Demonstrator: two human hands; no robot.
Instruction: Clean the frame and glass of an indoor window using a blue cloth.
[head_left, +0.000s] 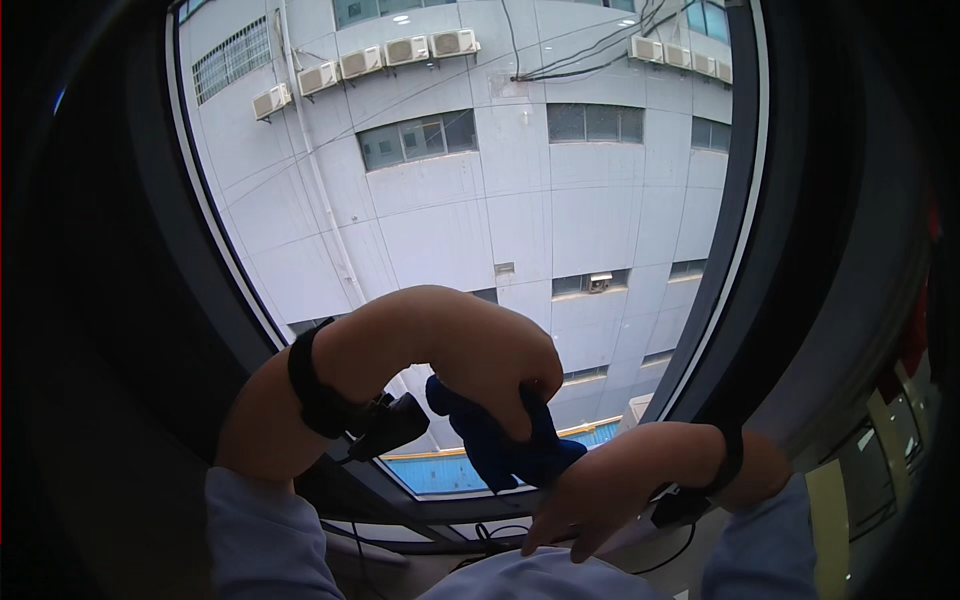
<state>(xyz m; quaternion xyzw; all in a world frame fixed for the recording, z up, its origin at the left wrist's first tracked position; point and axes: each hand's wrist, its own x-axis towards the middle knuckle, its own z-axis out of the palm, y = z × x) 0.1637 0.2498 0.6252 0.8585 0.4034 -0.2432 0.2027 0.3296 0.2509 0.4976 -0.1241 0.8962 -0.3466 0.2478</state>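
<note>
A crumpled dark blue cloth (487, 435) is bunched in my left hand (499, 360), which bends down over it in front of a window pane (465, 225). Whether the cloth touches the glass cannot be made out. My right hand (592, 491) is lower and to the right, close to the front of my light shirt (525, 577). Its visible fingers point down and are spread, with nothing seen between them. The cloth's lower right end meets the outline of this hand; contact there is unclear. Each wrist wears a black strap with a small dark device, the left device (394, 427) hanging below the wrist.
A dark window frame (739, 247) borders the glass on both sides, with a lower rail (450, 511) beneath. Black cables (679, 551) hang near the right wrist and below the rail. Outside stand a pale building (435, 232) with air-conditioner units (406, 49) and a blue roof (435, 474).
</note>
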